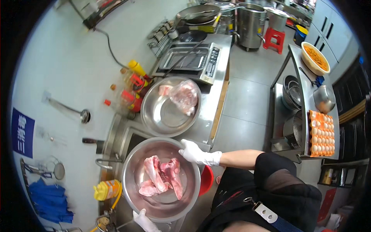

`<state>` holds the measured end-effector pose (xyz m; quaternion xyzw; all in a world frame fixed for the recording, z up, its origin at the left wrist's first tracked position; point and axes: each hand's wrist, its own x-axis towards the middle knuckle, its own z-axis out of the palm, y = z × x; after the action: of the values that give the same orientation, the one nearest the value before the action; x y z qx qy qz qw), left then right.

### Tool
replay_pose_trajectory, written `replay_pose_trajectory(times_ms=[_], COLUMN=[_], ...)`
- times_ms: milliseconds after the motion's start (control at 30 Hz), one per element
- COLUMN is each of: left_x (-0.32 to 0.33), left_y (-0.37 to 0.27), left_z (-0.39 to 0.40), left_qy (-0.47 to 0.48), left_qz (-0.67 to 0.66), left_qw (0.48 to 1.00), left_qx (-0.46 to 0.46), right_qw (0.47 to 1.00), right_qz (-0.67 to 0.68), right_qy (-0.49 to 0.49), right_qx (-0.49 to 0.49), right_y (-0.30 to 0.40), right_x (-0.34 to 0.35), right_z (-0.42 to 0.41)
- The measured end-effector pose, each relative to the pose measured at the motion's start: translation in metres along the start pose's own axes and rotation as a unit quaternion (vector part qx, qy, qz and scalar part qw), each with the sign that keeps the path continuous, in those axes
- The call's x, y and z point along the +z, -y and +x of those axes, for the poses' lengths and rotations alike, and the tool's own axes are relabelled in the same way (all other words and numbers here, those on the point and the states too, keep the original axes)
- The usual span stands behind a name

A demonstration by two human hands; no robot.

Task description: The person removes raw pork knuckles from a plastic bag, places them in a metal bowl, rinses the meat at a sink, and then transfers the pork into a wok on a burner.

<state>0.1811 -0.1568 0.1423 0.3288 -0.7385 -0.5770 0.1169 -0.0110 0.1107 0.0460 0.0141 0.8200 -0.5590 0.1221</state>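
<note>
A large stainless steel basin (132, 200) is held by its rim between my two hands, over the sink area. Several pieces of raw meat on the bone (162, 177) lie in its bottom. My right hand (192, 152), in a white glove, grips the rim on the upper side, thumb over the edge. On the lower side my left hand (145, 221), gloved in white too, has its thumb on the rim; the picture's edge cuts it off. Just beyond the held basin, a second steel basin (150, 116) on the counter contains a bag of meat (184, 95) and a loose chunk.
A faucet (104, 162), a yellow bottle (107, 190) and a knife (94, 142) are along the wall side. Sauce bottles (130, 95) stand by the second basin, near an induction cooker (188, 61). A red bucket (206, 179) is partly hidden. Egg trays (321, 134) lie on a side table.
</note>
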Motion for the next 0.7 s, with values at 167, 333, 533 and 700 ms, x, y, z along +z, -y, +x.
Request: replay_pose_trajectory(times_ms=[167,333,533,700], left_x=[0.065,0.167,0.321,0.446], left_y=[-0.044,-0.097,-0.134,-0.175], left_z=[-0.013,-0.018,0.011,0.060], left_qy=[0.061,0.153,0.205,0.275], left_qz=[-0.002,-0.015,-0.056,-0.068], left_qw=[0.997,0.985,0.976,0.957], left_qx=[0.056,0.080,0.044,-0.057], right_qw=[0.997,0.984,0.976,0.976], right_qz=[0.060,0.157,0.175,0.137], right_qy=[-0.045,-0.077,-0.123,-0.169], right_qx=[0.001,-0.011,-0.024,-0.010], right_y=[-0.009,-0.010,-0.001,-0.021], right_x=[-0.102,-0.223,-0.390,-0.502], right_z=[-0.008,0.010,0.035,0.085])
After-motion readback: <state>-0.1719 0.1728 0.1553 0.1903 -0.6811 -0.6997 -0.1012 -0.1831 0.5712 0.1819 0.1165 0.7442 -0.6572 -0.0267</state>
